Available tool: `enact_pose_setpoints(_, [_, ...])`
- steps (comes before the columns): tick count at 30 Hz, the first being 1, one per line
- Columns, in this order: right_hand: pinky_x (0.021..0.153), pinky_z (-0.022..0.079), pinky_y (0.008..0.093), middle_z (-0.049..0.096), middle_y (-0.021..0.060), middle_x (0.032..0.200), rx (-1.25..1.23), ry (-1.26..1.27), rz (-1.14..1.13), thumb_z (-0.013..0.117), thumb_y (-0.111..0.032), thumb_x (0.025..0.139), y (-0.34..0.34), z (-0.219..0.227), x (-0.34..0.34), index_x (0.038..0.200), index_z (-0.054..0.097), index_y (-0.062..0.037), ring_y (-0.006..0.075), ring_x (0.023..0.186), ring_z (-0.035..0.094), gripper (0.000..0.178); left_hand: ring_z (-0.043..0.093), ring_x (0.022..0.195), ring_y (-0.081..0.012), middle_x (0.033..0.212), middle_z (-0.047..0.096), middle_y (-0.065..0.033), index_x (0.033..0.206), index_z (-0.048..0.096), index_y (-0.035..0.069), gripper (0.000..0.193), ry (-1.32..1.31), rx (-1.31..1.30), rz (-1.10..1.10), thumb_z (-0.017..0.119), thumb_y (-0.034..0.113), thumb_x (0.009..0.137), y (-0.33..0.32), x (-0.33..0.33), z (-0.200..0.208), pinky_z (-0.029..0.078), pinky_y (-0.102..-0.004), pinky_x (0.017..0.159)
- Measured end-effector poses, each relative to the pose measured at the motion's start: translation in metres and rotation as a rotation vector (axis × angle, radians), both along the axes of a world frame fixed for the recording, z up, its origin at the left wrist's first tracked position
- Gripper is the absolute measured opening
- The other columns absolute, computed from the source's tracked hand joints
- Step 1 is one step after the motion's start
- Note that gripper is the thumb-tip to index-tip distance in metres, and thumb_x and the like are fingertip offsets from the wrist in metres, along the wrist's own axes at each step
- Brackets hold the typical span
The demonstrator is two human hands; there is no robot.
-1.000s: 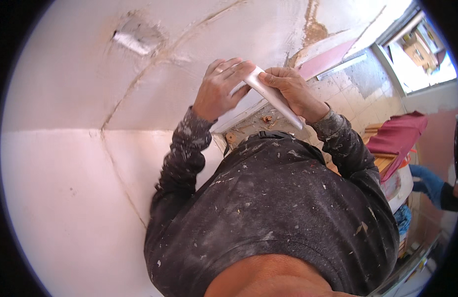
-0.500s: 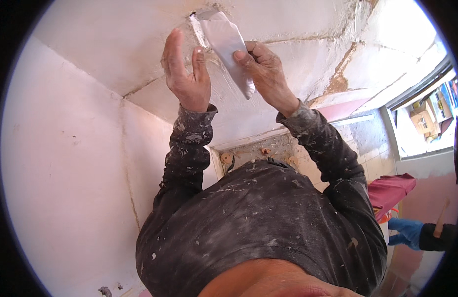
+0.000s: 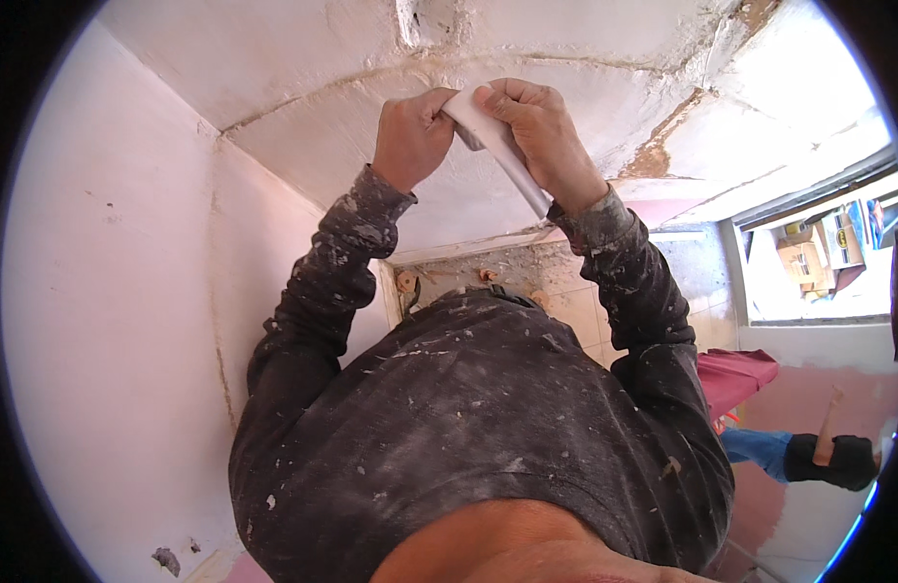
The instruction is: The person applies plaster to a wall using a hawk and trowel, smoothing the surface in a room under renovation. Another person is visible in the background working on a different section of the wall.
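A flat, silvery-white pouch is held up in front of me between both hands, its upper end folded over. My left hand is closed, with thumb and fingers pinching the pouch's upper left corner. My right hand grips its right side, thumb on the front face, while the lower end slants down toward my right cuff. Beyond the hands is a white plastered surface with rough seams. A chipped recess in that surface lies above my hands, near the top of the view.
On the left rises a pale pinkish wall. At right, a brown crack runs through the plaster. Cardboard boxes show through a framed opening. A dark-red cloth and another person in blue trousers are at lower right.
The pouch has come down away from the recess and its upper end is now folded over. My left hand went from open and raised to closed on the pouch.
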State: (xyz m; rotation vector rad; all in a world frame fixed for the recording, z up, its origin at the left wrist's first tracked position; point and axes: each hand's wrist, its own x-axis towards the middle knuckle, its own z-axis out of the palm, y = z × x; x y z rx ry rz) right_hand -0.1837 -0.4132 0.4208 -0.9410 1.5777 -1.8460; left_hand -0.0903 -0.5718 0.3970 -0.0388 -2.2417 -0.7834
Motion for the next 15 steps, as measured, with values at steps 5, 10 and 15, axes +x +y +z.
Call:
enact_pose_setpoints(5, [0.052, 0.042, 0.0215, 0.064, 0.0014, 0.075, 0.086, 0.096, 0.062, 0.063, -0.023, 0.098, 0.004, -0.012, -0.015, 0.102, 0.069, 0.0024, 0.005, 0.06, 0.053, 0.027, 0.069, 0.066, -0.0323, 0.073, 0.069, -0.018, 0.095, 0.074, 0.003, 0.021, -0.161, -0.052, -0.053, 0.058, 0.013, 0.086, -0.019, -0.01, 0.009, 0.054, -0.035, 0.063])
enact_pose_setpoints(10, [0.057, 0.047, 0.0215, 0.068, 0.0041, 0.081, 0.136, 0.198, -0.022, 0.066, -0.027, 0.096, 0.013, -0.005, -0.006, 0.104, 0.068, 0.0029, 0.0058, 0.066, 0.058, 0.031, 0.068, 0.064, -0.0212, 0.071, 0.07, -0.0135, 0.099, 0.073, 0.0, 0.024, -0.237, 0.218, -0.118, 0.057, 0.012, 0.087, -0.01, -0.008, 0.005, 0.054, -0.0328, 0.065])
enact_pose_setpoints(15, [0.058, 0.05, 0.0231, 0.069, 0.0045, 0.084, 0.064, 0.19, -0.008, 0.067, -0.023, 0.095, 0.01, -0.016, -0.001, 0.106, 0.067, 0.0039, 0.0069, 0.067, 0.06, 0.029, 0.067, 0.088, -0.015, 0.098, 0.07, -0.007, 0.118, 0.065, -0.005, 0.034, -0.556, 0.361, -0.408, 0.053, 0.007, 0.089, -0.022, 0.004, 0.018, 0.055, -0.0314, 0.081])
